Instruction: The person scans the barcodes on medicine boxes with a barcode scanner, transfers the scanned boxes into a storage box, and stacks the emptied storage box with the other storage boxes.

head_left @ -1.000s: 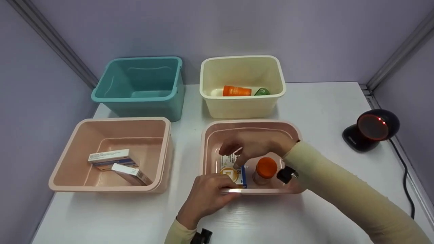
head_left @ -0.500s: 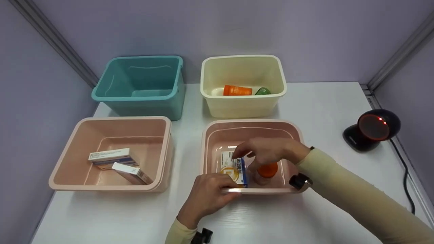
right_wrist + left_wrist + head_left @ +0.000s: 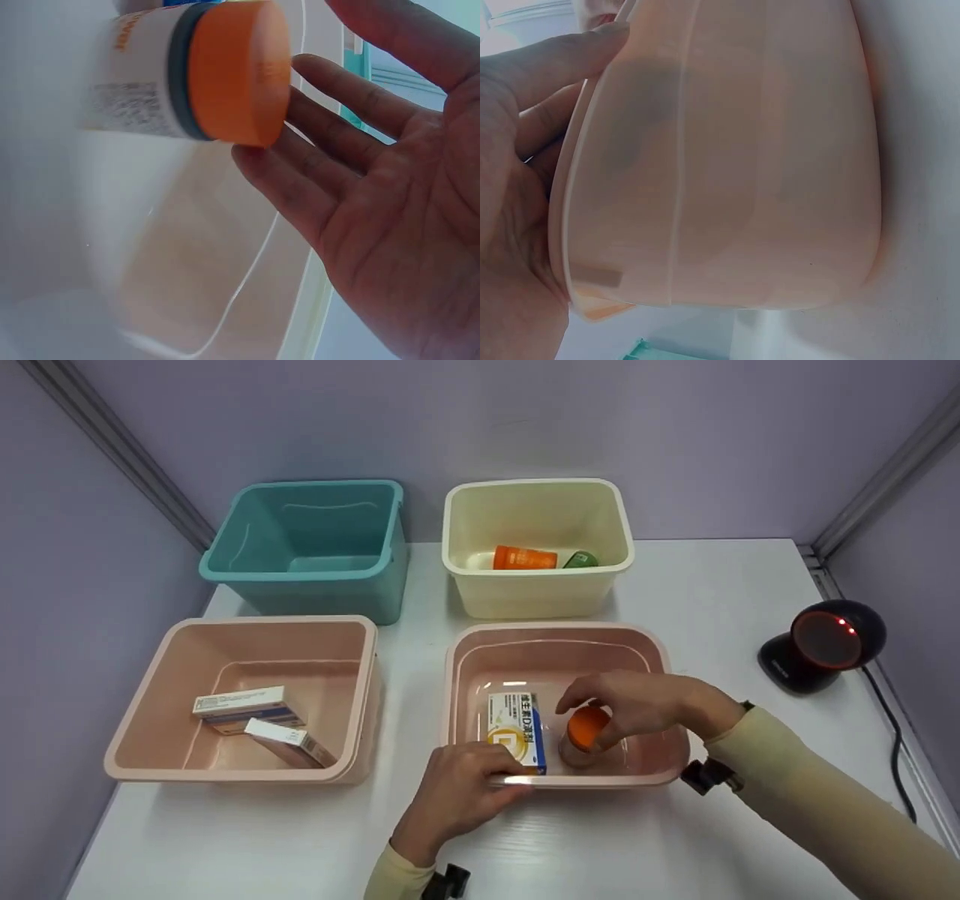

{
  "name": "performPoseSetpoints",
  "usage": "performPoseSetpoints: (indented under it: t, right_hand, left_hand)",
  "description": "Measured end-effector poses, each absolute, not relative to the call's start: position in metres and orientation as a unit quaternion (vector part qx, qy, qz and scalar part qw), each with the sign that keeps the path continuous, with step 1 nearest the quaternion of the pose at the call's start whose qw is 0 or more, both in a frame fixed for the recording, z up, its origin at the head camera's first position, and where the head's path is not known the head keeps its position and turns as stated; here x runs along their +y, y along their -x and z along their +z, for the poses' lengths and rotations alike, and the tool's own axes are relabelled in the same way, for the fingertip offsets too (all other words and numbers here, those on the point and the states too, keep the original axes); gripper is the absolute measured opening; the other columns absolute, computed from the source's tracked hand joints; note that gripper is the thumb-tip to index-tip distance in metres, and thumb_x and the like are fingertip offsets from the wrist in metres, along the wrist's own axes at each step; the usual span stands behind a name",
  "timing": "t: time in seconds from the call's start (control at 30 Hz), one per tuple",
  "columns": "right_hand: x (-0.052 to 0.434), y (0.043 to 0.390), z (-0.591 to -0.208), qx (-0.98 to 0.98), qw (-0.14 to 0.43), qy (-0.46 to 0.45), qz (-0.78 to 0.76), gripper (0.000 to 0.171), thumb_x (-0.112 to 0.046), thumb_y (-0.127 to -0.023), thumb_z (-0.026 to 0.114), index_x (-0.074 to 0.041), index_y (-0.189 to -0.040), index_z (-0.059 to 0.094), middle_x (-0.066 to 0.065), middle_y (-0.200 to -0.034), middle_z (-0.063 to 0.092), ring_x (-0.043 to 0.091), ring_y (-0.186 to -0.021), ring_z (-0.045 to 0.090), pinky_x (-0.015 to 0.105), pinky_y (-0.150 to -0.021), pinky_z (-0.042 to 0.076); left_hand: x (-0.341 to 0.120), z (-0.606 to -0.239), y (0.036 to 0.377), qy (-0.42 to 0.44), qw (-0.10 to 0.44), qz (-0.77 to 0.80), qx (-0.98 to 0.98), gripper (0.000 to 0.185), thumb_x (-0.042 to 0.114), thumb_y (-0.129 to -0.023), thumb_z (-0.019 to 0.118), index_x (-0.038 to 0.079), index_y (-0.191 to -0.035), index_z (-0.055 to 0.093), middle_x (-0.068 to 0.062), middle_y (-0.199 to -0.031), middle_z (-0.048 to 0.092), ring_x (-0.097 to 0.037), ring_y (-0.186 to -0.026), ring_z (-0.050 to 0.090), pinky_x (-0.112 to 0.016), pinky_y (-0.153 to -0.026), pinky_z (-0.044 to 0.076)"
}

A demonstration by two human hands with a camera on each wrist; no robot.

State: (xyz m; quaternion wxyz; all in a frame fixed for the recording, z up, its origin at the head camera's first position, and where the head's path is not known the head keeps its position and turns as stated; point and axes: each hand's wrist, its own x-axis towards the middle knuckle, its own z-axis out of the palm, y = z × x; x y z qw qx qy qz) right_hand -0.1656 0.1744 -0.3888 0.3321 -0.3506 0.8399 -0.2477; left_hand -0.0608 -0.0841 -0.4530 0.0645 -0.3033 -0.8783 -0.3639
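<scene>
While clamped on the near rim of the pink bin (image 3: 643, 777) with curled fingers, left hand (image 3: 457, 795) unmoved. Right hand (image 3: 637, 706), shifted right from the box (image 3: 516, 729), fingers spread, nothing pinched, now over the orange-capped bottle (image 3: 583, 735), lower centre: pickup probably imminent.

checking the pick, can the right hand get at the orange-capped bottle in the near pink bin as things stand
Probably yes: the right hand is already inside the pink bin, fingers spread beside the orange-capped bottle's cap, nothing between them. The box lies apart.

The head camera looks down over the desk (image 3: 675, 585); both wrist cameras sit close, sharing the near pink bin (image 3: 559, 634) (image 3: 742, 165) (image 3: 225, 300).
</scene>
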Motion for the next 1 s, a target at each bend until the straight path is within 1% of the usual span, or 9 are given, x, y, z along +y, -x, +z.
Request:
performPoseSetpoints:
  t: [0.2, 0.33, 0.5, 0.67, 0.83, 1.0]
  right_hand:
    - [0.181, 0.161, -0.395, 0.841, 0.303, 0.370, -0.253, 0.049, -0.007, -0.075, 0.081, -0.010, -0.121, 0.065, -0.004, -0.113, 0.062, 0.017, -0.102, 0.056, 0.040, -0.091, 0.047]
    - [0.183, 0.159, -0.398, 0.844, 0.290, 0.375, -0.250, 0.051, -0.006, -0.074, 0.083, -0.009, -0.121, 0.065, -0.002, -0.115, 0.060, 0.017, -0.104, 0.056, 0.040, -0.093, 0.046]
    - [0.185, 0.159, -0.404, 0.845, 0.269, 0.381, -0.262, 0.051, -0.003, -0.073, 0.083, -0.007, -0.121, 0.065, -0.002, -0.113, 0.059, 0.017, -0.101, 0.056, 0.040, -0.091, 0.048]
    - [0.189, 0.160, -0.407, 0.843, 0.251, 0.377, -0.291, 0.048, -0.003, -0.077, 0.080, -0.008, -0.122, 0.064, -0.004, -0.112, 0.061, 0.016, -0.100, 0.057, 0.039, -0.090, 0.049]
    - [0.195, 0.162, -0.401, 0.831, 0.231, 0.377, -0.338, 0.047, -0.004, -0.079, 0.078, -0.007, -0.123, 0.063, -0.003, -0.111, 0.062, 0.017, -0.100, 0.059, 0.040, -0.090, 0.049]
    - [0.200, 0.164, -0.391, 0.820, 0.227, 0.360, -0.383, 0.047, -0.008, -0.081, 0.079, -0.013, -0.124, 0.061, -0.004, -0.115, 0.061, 0.017, -0.104, 0.058, 0.040, -0.093, 0.048]
  left_hand:
    - [-0.084, -0.453, 0.061, 0.301, 0.061, -0.373, -0.875, 0.013, 0.034, -0.083, 0.079, 0.023, -0.089, 0.079, 0.015, -0.085, 0.070, 0.002, -0.078, 0.062, -0.021, -0.066, 0.048]
    - [-0.084, -0.453, 0.061, 0.301, 0.059, -0.373, -0.875, 0.012, 0.034, -0.083, 0.079, 0.023, -0.089, 0.079, 0.015, -0.085, 0.070, 0.002, -0.078, 0.062, -0.021, -0.066, 0.048]
    - [-0.083, -0.454, 0.061, 0.300, 0.058, -0.373, -0.876, 0.012, 0.033, -0.082, 0.080, 0.023, -0.089, 0.079, 0.015, -0.084, 0.070, 0.002, -0.078, 0.062, -0.021, -0.066, 0.048]
    - [-0.083, -0.454, 0.061, 0.303, 0.063, -0.367, -0.877, 0.013, 0.034, -0.083, 0.079, 0.024, -0.090, 0.079, 0.015, -0.084, 0.069, 0.002, -0.077, 0.062, -0.022, -0.065, 0.048]
    - [-0.083, -0.453, 0.061, 0.301, 0.058, -0.365, -0.879, 0.012, 0.034, -0.083, 0.080, 0.024, -0.090, 0.079, 0.016, -0.084, 0.069, 0.001, -0.077, 0.061, -0.022, -0.064, 0.048]
    - [-0.083, -0.453, 0.061, 0.299, 0.061, -0.363, -0.880, 0.012, 0.035, -0.083, 0.079, 0.024, -0.089, 0.079, 0.016, -0.083, 0.068, 0.002, -0.076, 0.061, -0.022, -0.064, 0.048]
